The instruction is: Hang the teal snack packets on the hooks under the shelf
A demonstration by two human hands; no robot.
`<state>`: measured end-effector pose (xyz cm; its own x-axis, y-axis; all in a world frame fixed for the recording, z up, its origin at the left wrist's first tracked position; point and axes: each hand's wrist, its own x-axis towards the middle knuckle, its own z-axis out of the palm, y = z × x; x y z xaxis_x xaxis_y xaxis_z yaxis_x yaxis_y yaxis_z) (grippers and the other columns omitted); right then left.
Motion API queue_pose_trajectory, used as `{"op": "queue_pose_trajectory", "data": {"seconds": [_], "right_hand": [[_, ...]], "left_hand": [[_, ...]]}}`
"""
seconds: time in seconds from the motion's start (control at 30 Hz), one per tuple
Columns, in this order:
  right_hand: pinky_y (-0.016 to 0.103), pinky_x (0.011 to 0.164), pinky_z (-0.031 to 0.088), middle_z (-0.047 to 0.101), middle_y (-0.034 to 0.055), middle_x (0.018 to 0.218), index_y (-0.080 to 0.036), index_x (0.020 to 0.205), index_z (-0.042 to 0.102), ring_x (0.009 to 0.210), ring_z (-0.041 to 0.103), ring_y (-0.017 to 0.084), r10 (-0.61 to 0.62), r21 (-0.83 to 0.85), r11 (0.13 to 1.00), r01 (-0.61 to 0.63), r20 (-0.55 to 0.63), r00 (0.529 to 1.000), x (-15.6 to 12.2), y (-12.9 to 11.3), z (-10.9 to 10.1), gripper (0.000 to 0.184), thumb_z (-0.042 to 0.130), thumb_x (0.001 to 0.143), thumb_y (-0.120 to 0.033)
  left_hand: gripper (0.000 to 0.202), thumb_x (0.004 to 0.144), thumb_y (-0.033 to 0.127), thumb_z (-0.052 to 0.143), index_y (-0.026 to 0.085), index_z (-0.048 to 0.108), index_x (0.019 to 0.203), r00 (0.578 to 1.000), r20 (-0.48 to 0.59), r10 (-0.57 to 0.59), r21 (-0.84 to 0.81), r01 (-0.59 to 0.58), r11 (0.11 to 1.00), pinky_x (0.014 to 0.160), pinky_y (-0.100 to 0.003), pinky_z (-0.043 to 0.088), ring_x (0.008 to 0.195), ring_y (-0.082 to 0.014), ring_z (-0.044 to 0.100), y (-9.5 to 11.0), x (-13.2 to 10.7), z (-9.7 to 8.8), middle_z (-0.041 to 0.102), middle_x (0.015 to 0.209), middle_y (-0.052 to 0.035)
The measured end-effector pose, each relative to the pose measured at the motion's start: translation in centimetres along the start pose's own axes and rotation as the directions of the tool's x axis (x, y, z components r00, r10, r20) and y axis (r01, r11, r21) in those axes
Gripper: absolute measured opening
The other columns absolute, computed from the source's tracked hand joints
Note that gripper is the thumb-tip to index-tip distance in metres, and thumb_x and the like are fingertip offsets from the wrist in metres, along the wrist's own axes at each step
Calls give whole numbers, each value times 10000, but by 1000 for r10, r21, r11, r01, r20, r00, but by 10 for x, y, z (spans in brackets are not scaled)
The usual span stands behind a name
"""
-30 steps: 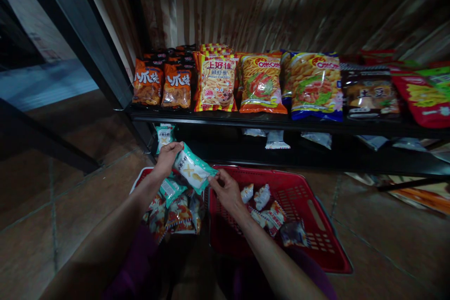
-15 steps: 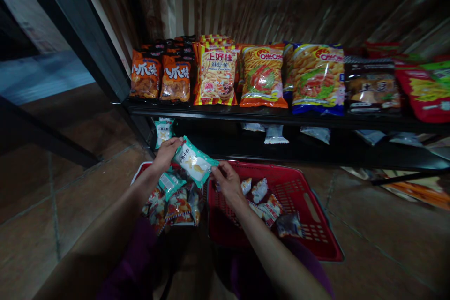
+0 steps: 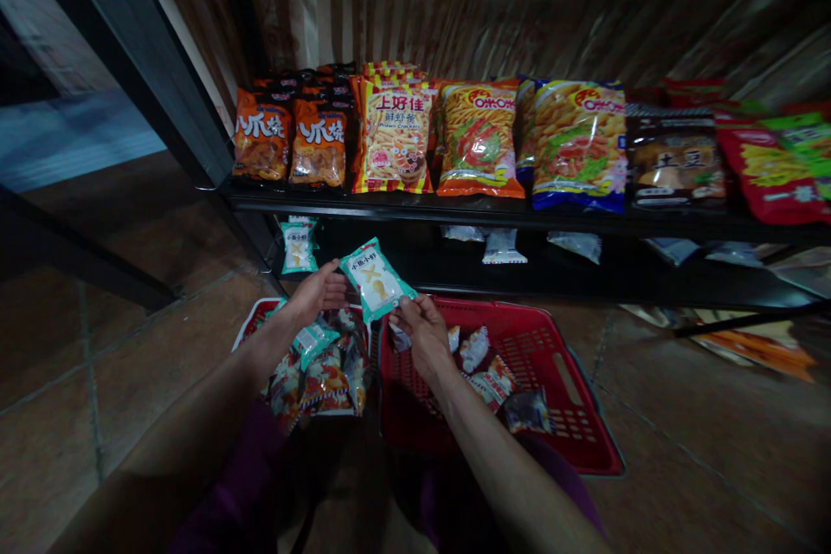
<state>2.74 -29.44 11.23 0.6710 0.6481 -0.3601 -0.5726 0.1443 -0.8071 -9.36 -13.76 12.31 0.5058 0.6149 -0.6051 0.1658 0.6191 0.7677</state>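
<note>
My right hand (image 3: pixel 423 331) pinches the lower right corner of a teal-and-white snack packet (image 3: pixel 375 279), holding it tilted in front of the lower shelf. Just left of the packet is my left hand (image 3: pixel 318 294), open with its fingers stretched towards the packet's edge; whether they touch it I cannot tell. Under that hand, a basket (image 3: pixel 245 325) with a pale rim holds another teal packet (image 3: pixel 315 339) on top of several orange-and-white packets (image 3: pixel 325 376). A similar teal packet (image 3: pixel 299 247) stands at the lower shelf's left end.
A red basket (image 3: pixel 571 372) with several small packets (image 3: pixel 494 381) stands below my right hand. Larger snack bags, such as prawn crackers (image 3: pixel 395 134), line the upper shelf. Silver packets (image 3: pixel 505 246) lie on the lower shelf (image 3: pixel 447 275). The dark shelf post (image 3: pixel 175 69) rises at left.
My left hand has let go of the teal packet and its fingers have straightened. The packet, still in my right hand, has turned more upright and shifted slightly right.
</note>
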Motion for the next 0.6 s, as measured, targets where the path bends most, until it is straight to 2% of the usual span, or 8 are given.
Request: {"op": "queue_pose_trajectory", "data": {"seconds": [0.07, 0.13, 0.3, 0.47, 0.6], "right_hand": [[210, 608, 510, 509, -88, 552, -191, 677, 529, 599, 590, 86, 3, -2, 1000, -3, 9, 1000, 1, 2, 0, 418, 835, 483, -400], [209, 611, 511, 544, -76, 586, -193, 692, 544, 622, 602, 92, 2, -5, 1000, -2, 25, 1000, 0, 2, 0, 400, 828, 502, -399], [214, 608, 508, 590, -60, 630, -197, 709, 575, 616, 602, 92, 36, -6, 999, -36, 37, 999, -2, 2, 2, 416, 839, 465, -407], [210, 593, 491, 607, -48, 675, -200, 725, 585, 612, 589, 86, 34, -48, 998, -32, 47, 998, -2, 5, 3, 396, 821, 498, -423], [201, 570, 475, 604, -50, 678, -198, 727, 585, 609, 579, 84, 24, -74, 997, -20, 46, 999, -2, 7, 3, 400, 817, 502, -434]], "left_hand": [[368, 794, 485, 570, 120, 609, 818, 992, 123, -8, -14, 9, 1000, 653, -314, 512, 677, -191, 634, -3, -6, 7, 660, 771, -113], [314, 770, 436, 628, 134, 605, 858, 981, 193, 30, -49, -21, 999, 634, -282, 504, 683, -176, 640, -6, -10, 14, 668, 779, -94], [269, 701, 340, 726, 149, 586, 830, 976, 155, 154, -139, -133, 981, 560, -241, 490, 609, -139, 626, -11, -11, 21, 653, 737, -38], [360, 664, 267, 765, 148, 596, 959, 979, 139, 149, -172, -124, 977, 605, -268, 516, 735, -178, 657, -13, -13, 25, 680, 926, -84], [406, 658, 267, 768, 150, 595, 1006, 975, 125, 185, -160, -164, 973, 614, -278, 525, 800, -201, 659, -17, -11, 26, 673, 1007, -101]]}}
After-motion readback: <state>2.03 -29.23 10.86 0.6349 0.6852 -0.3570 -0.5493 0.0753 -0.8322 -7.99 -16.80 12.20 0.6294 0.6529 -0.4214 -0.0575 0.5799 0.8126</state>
